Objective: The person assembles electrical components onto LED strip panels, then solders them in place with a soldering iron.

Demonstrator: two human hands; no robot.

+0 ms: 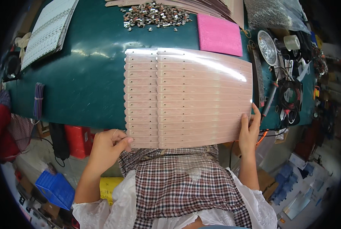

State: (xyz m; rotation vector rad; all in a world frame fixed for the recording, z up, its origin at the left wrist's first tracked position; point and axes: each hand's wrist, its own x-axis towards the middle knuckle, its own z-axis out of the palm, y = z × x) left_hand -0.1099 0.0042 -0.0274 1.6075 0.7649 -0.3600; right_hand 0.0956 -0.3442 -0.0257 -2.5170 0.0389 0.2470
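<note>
Between my hands, left (107, 147) and right (248, 129) gripping its near corners, panel (189, 97) strips run left-right.

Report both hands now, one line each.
Left hand: fingers closed on the lower left corner of the pink strip panel.
Right hand: fingers gripping the panel's lower right edge.
</note>
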